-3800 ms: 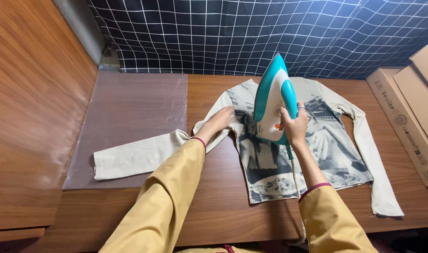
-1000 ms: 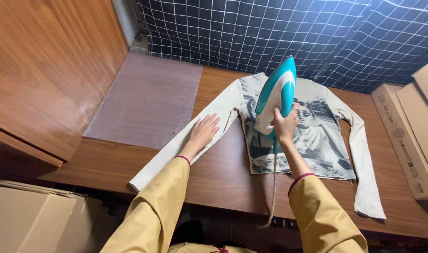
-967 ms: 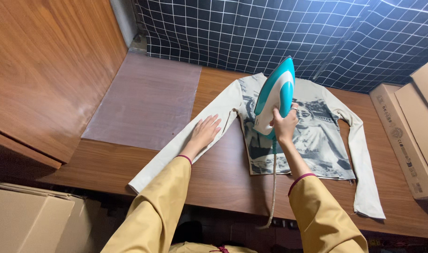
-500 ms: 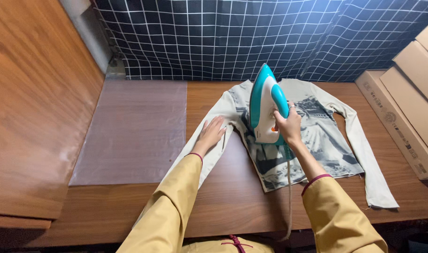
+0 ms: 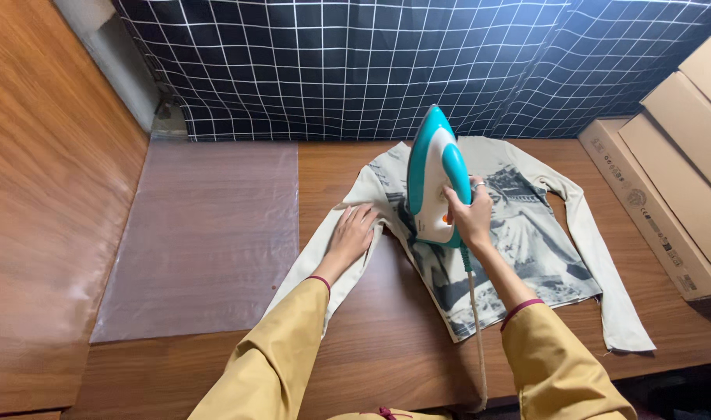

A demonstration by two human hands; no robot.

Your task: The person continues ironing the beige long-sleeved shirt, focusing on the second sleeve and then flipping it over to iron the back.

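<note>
Dark grid-pattern cloth (image 5: 355, 62) hangs behind a wooden table (image 5: 371, 350), w/ a clear plastic sheet (image 5: 207, 233) spread on its left part & flat cardboard boxes (image 5: 667, 155) stacked along the right edge.

A cream long-sleeve shirt (image 5: 526, 241) w/ a grey photo print lies flat on the table, front up, collar toward the cloth. My right hand (image 5: 470, 218) is wrapped around the handle of a teal & white iron (image 5: 431, 175), which stands on the shirt's chest, nose pointing away from me; its cord (image 5: 474, 327) trails back over the hem toward my side. My left hand (image 5: 354, 233) lies open, fingers spread, palm down on the shirt's left sleeve, right by the shoulder seam, pinning the fabric flat. That sleeve runs down under my mustard-yellow cuff; the other sleeve lies stretched toward the table's right corner, just short of the boxes.

Step in hand, as I judge it: pressing the upper chest while the free hand keeps the cloth taut. Next move calls for a slow, even glide w/ the iron kept flat, the left hand held well clear of the hot plate, & the cord kept off the pressed area so it doesn't drag creases back in.
</note>
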